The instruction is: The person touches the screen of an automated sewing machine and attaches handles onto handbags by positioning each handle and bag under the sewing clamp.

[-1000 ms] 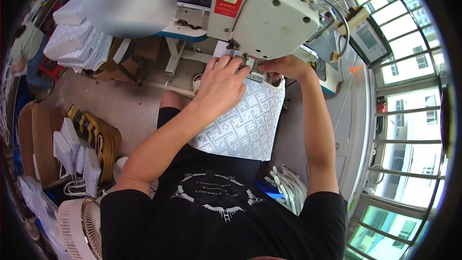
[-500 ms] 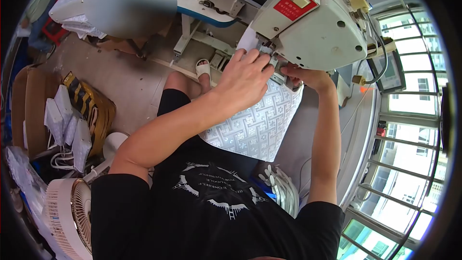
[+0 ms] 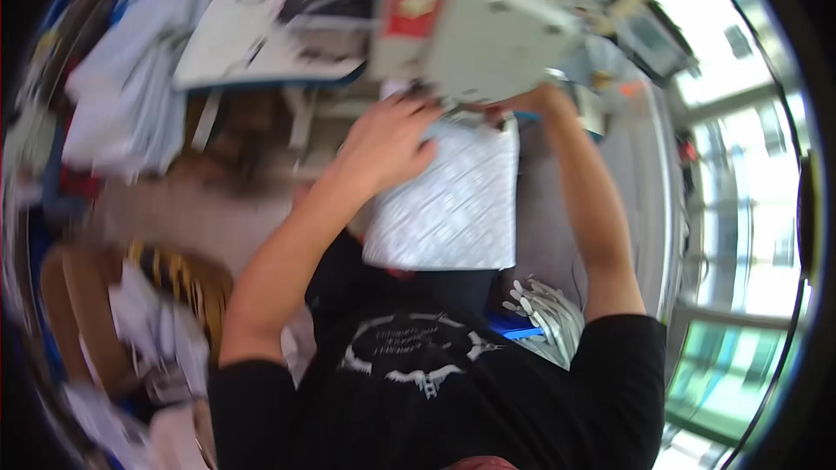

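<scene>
Fabric: the pale grey-white patterned fabric point(image 3: 453, 200) lies on our side of the sewing machine point(image 3: 496, 43), its far edge at the machine's underside and its near edge over our lap; motion blur softens the pattern.
Left hand: we have our left hand point(image 3: 392, 141) on the fabric's far left part, just in front of the sewing machine. The fingers are bent, close to one another and reaching toward the stitching area, with the thumb standing apart over the fabric; whether they pinch anything, we cannot tell.
Right hand: we have our right hand point(image 3: 535, 102) at the fabric's far right corner, close under the sewing machine. The fingers are partly hidden and blurred, so we cannot tell whether they press together or pinch the corner.
Machine front: we see a red label point(image 3: 409, 16) on the left of the sewing machine's pale body.
Left of the machine: a white worktable point(image 3: 218, 57), and beyond it a stack of white pieces point(image 3: 122, 104).
Near left of the machine: a cardboard box point(image 3: 65, 274) beside a yellow-and-black bag point(image 3: 198, 283).
Near right of the machine: a bundle of white strips point(image 3: 557, 322) beside a blue object point(image 3: 514, 329).
Right of the machine: a screen point(image 3: 657, 37), then bright windows point(image 3: 740, 209).
</scene>
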A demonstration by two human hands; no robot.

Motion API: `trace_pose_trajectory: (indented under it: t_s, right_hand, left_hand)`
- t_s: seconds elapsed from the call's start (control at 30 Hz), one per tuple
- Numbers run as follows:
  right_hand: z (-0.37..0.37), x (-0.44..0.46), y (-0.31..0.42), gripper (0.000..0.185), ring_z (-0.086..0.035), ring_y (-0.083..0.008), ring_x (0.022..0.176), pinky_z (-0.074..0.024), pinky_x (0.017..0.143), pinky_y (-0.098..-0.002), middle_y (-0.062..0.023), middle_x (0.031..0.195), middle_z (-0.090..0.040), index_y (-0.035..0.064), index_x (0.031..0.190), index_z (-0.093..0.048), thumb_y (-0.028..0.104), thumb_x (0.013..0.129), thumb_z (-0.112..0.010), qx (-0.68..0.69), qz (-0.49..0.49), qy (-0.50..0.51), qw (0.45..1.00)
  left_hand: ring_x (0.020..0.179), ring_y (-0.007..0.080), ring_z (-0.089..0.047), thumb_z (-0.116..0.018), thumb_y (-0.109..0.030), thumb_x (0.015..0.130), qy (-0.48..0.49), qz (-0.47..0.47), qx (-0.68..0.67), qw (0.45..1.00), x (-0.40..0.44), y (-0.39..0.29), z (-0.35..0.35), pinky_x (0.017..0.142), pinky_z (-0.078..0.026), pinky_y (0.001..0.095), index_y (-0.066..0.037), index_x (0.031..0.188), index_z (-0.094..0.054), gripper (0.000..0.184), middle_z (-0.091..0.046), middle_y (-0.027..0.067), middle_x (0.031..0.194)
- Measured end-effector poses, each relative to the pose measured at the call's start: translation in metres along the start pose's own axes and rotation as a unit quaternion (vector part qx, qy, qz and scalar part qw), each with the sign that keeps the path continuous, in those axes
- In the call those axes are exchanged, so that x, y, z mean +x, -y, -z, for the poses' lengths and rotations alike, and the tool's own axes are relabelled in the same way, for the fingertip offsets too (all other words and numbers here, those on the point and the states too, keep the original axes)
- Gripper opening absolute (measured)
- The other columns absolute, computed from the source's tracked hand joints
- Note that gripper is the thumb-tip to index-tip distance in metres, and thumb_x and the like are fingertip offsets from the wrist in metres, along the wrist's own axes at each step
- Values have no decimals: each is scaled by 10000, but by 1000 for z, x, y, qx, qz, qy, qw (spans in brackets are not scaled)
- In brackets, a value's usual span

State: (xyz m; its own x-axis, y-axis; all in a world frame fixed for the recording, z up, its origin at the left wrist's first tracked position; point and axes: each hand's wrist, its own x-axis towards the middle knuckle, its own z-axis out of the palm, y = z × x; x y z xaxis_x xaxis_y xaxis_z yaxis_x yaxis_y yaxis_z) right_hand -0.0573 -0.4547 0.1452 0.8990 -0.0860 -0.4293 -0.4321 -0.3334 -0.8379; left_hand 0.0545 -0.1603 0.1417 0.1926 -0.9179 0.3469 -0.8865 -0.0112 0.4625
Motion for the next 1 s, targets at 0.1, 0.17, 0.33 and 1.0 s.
trace_pose_trajectory:
  t_s: [0.1, 0.17, 0.33, 1.0]
  right_hand:
    - [-15, -12, 15, 474, -670, -110, 678, -550, 635, -359, -45, 753, -750, 88, 802, -806, 559, 855, -804, -194, -91, -61, 975]
    - [-22, -14, 16, 323, -672, -139, 690, -558, 624, -334, -43, 803, -738, 106, 1100, -781, 347, 887, -808, -126, -44, -37, 990]
    - [-33, -16, 14, 277, -685, -159, 685, -558, 625, -321, -50, 835, -736, 11, 1105, -750, 206, 913, -787, -108, 15, -14, 994]
    - [-102, -117, 77, 366, -675, -215, 1087, -557, 951, -359, -155, 1290, -679, 30, 1343, -653, 132, 997, -714, 9, 436, -494, 752]
  left_hand:
    - [1269, 353, -614, -694, -199, 878, -30, -40, 1, 999, 0, -4, -6, 1103, -485, 460, -11, 1316, -677, 477, -664, 157, 1386]
    - [1278, 352, -603, -700, -196, 884, -16, -33, 5, 999, -7, -11, -4, 1112, -466, 468, -17, 1330, -665, 481, -655, 153, 1396]
    - [1304, 369, -582, -715, -159, 881, 2, -20, 13, 1000, -16, -25, 3, 1130, -442, 462, -18, 1346, -647, 490, -646, 159, 1403]
    - [1533, 336, -364, -752, -151, 926, -157, 461, -657, 575, -158, -89, -31, 1266, -269, 462, -56, 1703, -95, 1022, -221, 166, 1734]
